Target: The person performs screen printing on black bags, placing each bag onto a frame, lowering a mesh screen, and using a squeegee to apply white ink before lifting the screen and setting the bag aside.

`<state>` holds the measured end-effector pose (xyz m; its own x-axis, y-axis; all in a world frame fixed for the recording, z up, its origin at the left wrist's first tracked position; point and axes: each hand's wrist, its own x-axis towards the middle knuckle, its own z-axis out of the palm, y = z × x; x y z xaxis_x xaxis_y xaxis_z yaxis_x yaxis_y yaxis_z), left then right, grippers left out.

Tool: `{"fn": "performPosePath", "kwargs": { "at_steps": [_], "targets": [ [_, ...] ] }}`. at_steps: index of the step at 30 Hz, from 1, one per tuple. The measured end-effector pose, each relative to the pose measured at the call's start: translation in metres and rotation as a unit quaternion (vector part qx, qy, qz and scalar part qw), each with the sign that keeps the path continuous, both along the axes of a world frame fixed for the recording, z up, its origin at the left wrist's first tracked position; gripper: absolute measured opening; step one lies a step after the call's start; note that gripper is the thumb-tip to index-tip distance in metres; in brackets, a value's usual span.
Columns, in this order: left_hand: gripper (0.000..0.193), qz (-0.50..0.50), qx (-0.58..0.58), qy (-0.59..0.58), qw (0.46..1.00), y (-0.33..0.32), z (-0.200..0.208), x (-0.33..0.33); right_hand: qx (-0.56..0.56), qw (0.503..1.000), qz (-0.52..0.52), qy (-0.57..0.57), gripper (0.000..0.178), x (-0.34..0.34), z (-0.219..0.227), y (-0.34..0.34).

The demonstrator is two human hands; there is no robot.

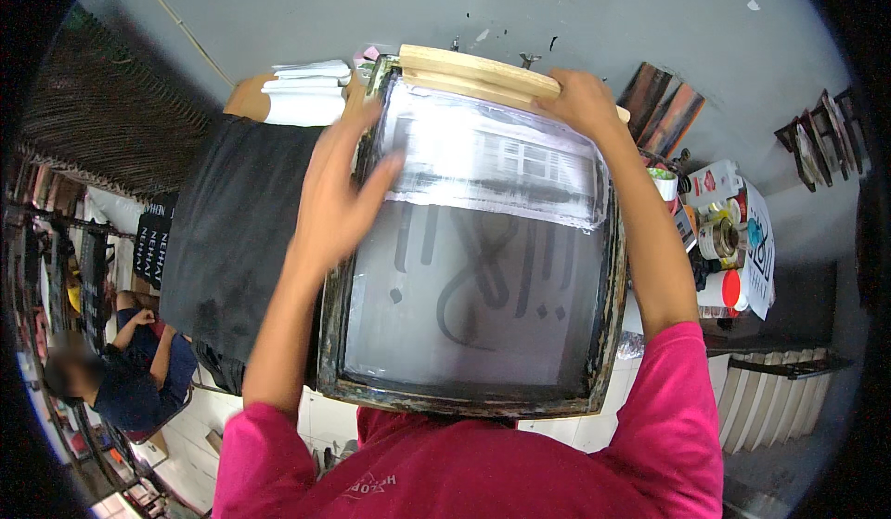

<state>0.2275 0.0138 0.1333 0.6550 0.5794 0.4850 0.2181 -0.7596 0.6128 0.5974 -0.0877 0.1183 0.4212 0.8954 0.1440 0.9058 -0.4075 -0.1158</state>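
A dark, paint-crusted screen printing frame (608, 352) lies before me, its grey mesh (390, 333) showing large curved lettering. White ink (445, 162) covers the far part of the mesh in a wet, streaky band. Along the far edge lies a long wooden squeegee (473, 66). My right hand (580, 101) is closed round the squeegee near its right end. Over the frame's left side is my left hand (348, 180), slightly blurred, thumb and fingers apart, with nothing in it. Whether it touches the frame I cannot tell.
Black cloth (237, 231) is piled left of the frame, with folded white sheets (311, 92) beyond. Ink tins and jars (719, 236) crowd the right side. More squeegees (659, 106) lean on the grey wall. A seated person (139, 370) is at far left.
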Motion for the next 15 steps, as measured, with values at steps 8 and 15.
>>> {"fn": "performPosePath", "kwargs": {
  "at_steps": [8, 15],
  "targets": [
    [0.047, -0.047, 0.049, 0.281, 0.957, 0.124, -0.010, 0.136, -0.035, 0.993, -0.101, -0.051, 0.075, -0.020, -0.011, -0.009],
    [0.040, -0.044, 0.046, 0.188, 0.980, 0.095, -0.024, 0.103, -0.031, 0.995, -0.078, -0.054, 0.073, -0.041, -0.009, -0.031]
  ]
}}
